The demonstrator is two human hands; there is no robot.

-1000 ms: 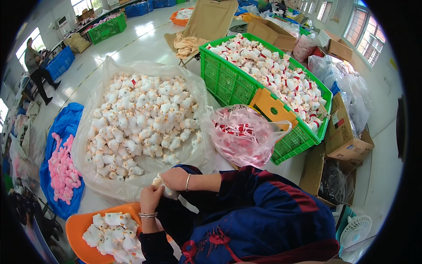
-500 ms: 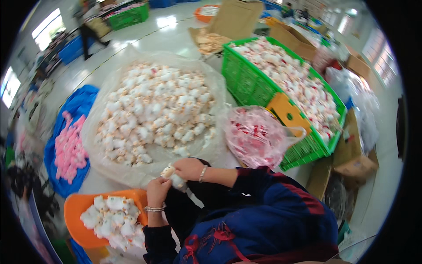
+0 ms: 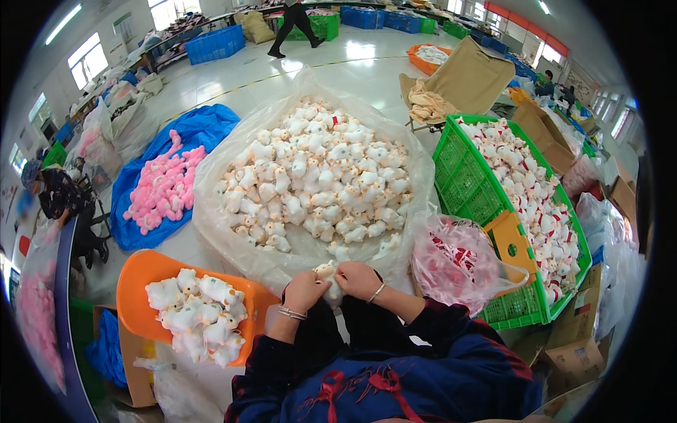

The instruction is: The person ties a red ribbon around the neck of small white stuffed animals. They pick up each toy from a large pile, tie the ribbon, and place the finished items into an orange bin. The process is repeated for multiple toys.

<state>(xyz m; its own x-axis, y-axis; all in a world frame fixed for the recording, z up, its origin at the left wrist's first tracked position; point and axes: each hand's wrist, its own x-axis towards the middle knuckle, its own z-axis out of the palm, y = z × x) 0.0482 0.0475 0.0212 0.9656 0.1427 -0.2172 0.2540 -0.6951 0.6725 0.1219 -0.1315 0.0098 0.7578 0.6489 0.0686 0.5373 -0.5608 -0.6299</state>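
Note:
My left hand and my right hand meet in front of my chest, both closed around one small white plush toy. Just beyond them lies a clear plastic sheet heaped with several white plush toys. To my lower left an orange tray holds more of the white plush toys. A pink plastic bag with red-and-white pieces sits to the right of my right hand.
A green crate full of white-and-red plush toys stands at the right, with cardboard boxes behind it. Pink plush toys lie on a blue sheet at the left. One person sits at the far left; another walks at the back.
The view has swung left and up, so the floor piles sit more central. My hands stay together on the white plush toy, now slightly higher before my chest.

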